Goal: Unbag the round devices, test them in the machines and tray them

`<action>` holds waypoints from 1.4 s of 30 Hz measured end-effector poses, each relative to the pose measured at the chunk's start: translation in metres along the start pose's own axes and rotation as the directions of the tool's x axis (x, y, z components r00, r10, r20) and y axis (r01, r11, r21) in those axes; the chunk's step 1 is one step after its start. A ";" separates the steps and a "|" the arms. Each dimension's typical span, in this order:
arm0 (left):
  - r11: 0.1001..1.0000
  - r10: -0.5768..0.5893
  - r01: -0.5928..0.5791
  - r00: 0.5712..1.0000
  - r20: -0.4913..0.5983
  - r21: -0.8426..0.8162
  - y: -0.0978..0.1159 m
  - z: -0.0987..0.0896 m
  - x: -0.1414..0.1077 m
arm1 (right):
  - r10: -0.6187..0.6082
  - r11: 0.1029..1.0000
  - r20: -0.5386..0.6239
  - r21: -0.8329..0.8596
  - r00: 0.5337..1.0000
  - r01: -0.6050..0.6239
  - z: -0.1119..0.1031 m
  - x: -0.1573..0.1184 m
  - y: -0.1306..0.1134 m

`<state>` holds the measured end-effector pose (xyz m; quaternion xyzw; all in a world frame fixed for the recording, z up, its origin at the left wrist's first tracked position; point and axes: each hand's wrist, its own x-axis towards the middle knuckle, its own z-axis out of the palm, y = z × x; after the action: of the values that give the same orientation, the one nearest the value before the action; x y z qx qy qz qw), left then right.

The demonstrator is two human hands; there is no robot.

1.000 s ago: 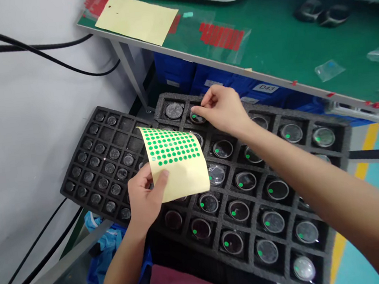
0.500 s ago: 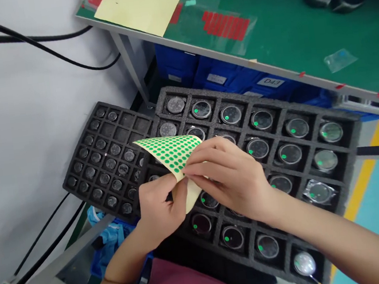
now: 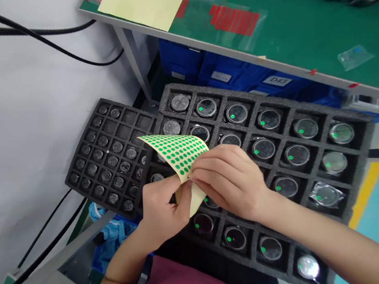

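Away from the far row of the big dark grey foam tray (image 3: 363, 136), where it was reaching a second ago, the bare right hand (image 3: 230, 180) is now working at the pale yellow paper sheet with round green dots (image 3: 181, 150). That sheet is bending over the big tray's left part.

Square holes in the big tray are holding round, shiny discs (image 3: 237, 113), many wearing one green dot. Left of the big tray, a smaller black foam tray (image 3: 124, 130) is holding little round discs (image 3: 112, 161).

The big tray's far edge is running near blue plastic bins (image 3: 215, 67) under a green table (image 3: 292, 19). Its right edge is lying near a yellow floor stripe (image 3: 370, 182). Both hands are leaving its far row uncovered.

The bare left hand (image 3: 162, 205) is pinching the sheet between thumb and fingers. The right fingertips are bunching together and touching the sheet just beside the left thumb; I cannot tell if they are gripping anything.
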<state>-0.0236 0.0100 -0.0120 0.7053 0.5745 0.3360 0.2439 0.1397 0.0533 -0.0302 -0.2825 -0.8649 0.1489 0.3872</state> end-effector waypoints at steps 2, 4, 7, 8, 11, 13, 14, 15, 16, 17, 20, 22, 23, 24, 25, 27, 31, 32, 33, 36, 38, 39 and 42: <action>1.000 -0.003 0.003 1.000 -0.001 -0.021 0.001 -0.001 0.000 | -0.021 1.000 -0.004 0.021 1.000 0.021 -0.002 -0.001 -0.001; 0.998 -0.044 0.045 0.999 0.009 -0.036 -0.001 -0.002 -0.001 | -0.005 0.999 -0.032 0.046 0.999 0.007 -0.006 -0.001 0.002; 0.976 -0.214 0.210 0.970 -0.115 -0.050 -0.016 -0.010 -0.004 | 0.192 0.979 -0.052 0.081 0.980 -0.188 -0.006 0.004 0.020; 0.959 -0.283 0.273 0.936 -0.211 -0.076 -0.023 -0.013 -0.004 | 0.281 0.956 -0.026 0.099 0.959 -0.278 -0.003 0.006 0.030; 0.916 -0.401 0.350 0.799 -0.448 -0.196 -0.043 -0.025 -0.005 | 0.481 0.852 0.164 0.147 0.861 -0.503 0.009 0.010 0.060; 0.910 -0.414 0.342 0.779 -0.471 -0.235 -0.051 -0.031 -0.005 | 0.552 0.791 0.281 0.123 0.785 -0.600 0.018 0.012 0.074; 0.910 -0.415 0.341 0.786 -0.458 -0.237 -0.053 -0.033 -0.006 | 0.573 0.775 0.315 0.092 0.756 -0.626 0.021 0.012 0.078; 0.908 -0.417 0.348 0.794 -0.442 -0.233 -0.053 -0.034 -0.006 | 0.586 0.770 0.333 0.057 0.739 -0.636 0.023 0.012 0.079; 0.908 -0.419 0.356 0.800 -0.429 -0.222 -0.054 -0.034 -0.007 | 0.591 0.773 0.338 0.021 0.733 -0.634 0.024 0.013 0.079; 0.908 -0.418 0.362 0.806 -0.420 -0.210 -0.053 -0.033 -0.007 | 0.589 0.782 0.340 -0.014 0.733 -0.623 0.025 0.013 0.078; 0.912 -0.409 0.364 0.819 -0.401 -0.188 -0.051 -0.027 -0.008 | 0.598 0.794 0.337 -0.121 0.727 -0.596 0.028 0.015 0.075; 0.914 -0.406 0.359 0.833 -0.377 -0.190 -0.049 -0.023 -0.007 | 0.655 0.752 0.304 -0.176 0.691 -0.635 0.032 0.017 0.074; 0.915 -0.402 0.356 0.841 -0.361 -0.190 -0.048 -0.021 -0.008 | 0.695 0.715 0.283 -0.177 0.661 -0.677 0.034 0.018 0.075; 0.918 -0.394 0.348 0.852 -0.345 -0.189 -0.046 -0.020 -0.008 | 0.737 0.669 0.261 -0.148 0.624 -0.728 0.035 0.019 0.075; 0.923 -0.383 0.338 0.863 -0.329 -0.186 -0.045 -0.019 -0.008 | 0.772 0.622 0.237 -0.088 0.590 -0.778 0.035 0.019 0.074; 0.935 -0.349 0.310 0.891 -0.292 -0.172 -0.041 -0.018 -0.009 | 0.799 0.577 0.149 0.080 0.582 -0.813 0.032 0.021 0.068; 0.966 -0.244 0.222 0.951 -0.191 -0.129 -0.030 -0.017 -0.010 | 0.560 0.826 -0.139 0.166 0.816 -0.539 0.013 0.022 0.036; 0.973 -0.217 0.199 0.962 -0.167 -0.120 -0.027 -0.017 -0.010 | 0.445 0.893 -0.142 0.141 0.884 -0.427 0.008 0.023 0.026; 0.977 -0.195 0.179 0.970 -0.145 -0.114 -0.024 -0.016 -0.010 | 0.339 0.937 -0.113 0.130 0.934 -0.324 0.004 0.023 0.017; 0.986 -0.144 0.137 0.987 -0.076 -0.095 -0.015 -0.015 -0.008 | 0.166 0.972 -0.034 0.171 0.985 -0.158 -0.001 0.022 -0.002; 0.989 -0.124 0.119 0.991 -0.047 -0.082 -0.010 -0.015 -0.007 | 0.171 0.968 -0.033 0.194 0.985 -0.162 -0.001 0.020 -0.007; 0.991 -0.117 0.114 0.992 -0.037 -0.076 -0.008 -0.015 -0.007 | 0.184 0.965 -0.036 0.198 0.982 -0.173 0.000 0.018 -0.008; 0.996 -0.072 0.070 0.997 -0.028 -0.047 -0.002 -0.014 -0.005 | 0.203 0.961 -0.040 0.200 0.978 -0.191 0.001 0.013 -0.008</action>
<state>-0.0367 0.0050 -0.0053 0.6735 0.5948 0.3510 0.2633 0.1285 0.0548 -0.0195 -0.3323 -0.8017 0.2620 0.4222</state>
